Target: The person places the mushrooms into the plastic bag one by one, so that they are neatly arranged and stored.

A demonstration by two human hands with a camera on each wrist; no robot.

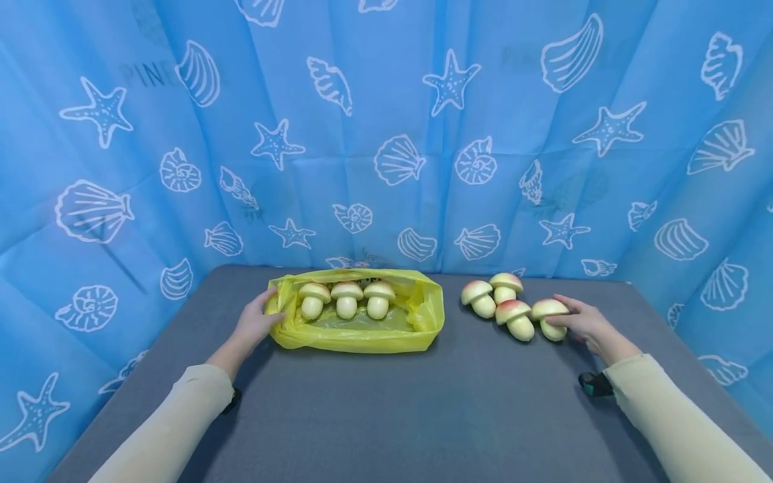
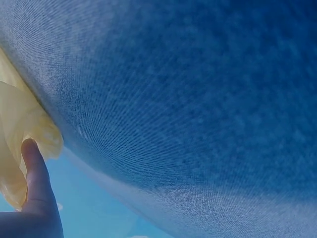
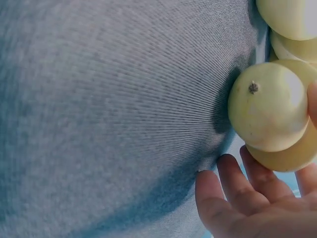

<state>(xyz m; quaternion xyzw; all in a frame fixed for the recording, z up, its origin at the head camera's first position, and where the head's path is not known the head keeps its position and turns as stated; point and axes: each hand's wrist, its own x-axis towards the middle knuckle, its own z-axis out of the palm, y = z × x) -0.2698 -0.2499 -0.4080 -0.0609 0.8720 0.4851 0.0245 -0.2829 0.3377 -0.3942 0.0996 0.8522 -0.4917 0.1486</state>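
the rightmost mushroom point(image 1: 547, 308) lies on the desk point(image 1: 386, 416), its stem toward the person, directly left of the right hand point(image 1: 592, 327), whose fingers point(image 3: 237, 186) and thumb grip the cap from 2 sides. 3 loose mushrooms point(image 1: 519, 322) sit close beside it. farther left, the yellow bag point(image 1: 362, 341) runs lengthwise left to right, 3 bagged mushrooms point(image 1: 347, 302) inside; the left hand point(image 1: 252, 325) pinches its left end.

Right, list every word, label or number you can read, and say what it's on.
"PINE": faint, on the blue curtain, upper left; any further letters can't be made out.
Faint lettering, curtain's upper right: too blurred to read.
Dark marks inside the yellow bag, behind the mushrooms: too small to read.
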